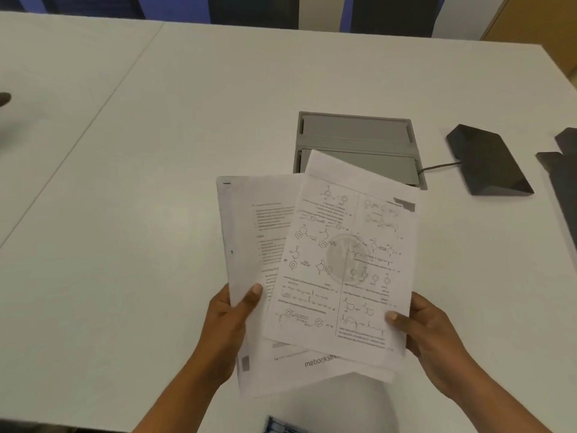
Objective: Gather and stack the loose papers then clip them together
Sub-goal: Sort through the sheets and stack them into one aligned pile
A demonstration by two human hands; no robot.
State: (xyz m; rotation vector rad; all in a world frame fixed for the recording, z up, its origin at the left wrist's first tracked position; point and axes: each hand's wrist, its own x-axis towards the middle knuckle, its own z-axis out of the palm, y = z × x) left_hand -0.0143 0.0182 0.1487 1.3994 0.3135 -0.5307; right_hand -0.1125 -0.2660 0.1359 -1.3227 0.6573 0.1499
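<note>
I hold a loose fan of white printed papers (318,264) above the white table (156,151). The top sheet (346,257), printed with chemistry diagrams, lies turned clockwise over a text sheet (249,232) beneath it. My left hand (231,320) pinches the lower left edge of the sheets, thumb on top. My right hand (427,332) grips the lower right edge, thumb on the top sheet. The edges are not aligned. No clip is visible.
A grey recessed cable box (356,135) sits in the table just beyond the papers, with a cable running to a black wedge-shaped device (490,164) at the right. More dark objects (562,170) lie at the right edge. Chairs stand behind the table's far edge.
</note>
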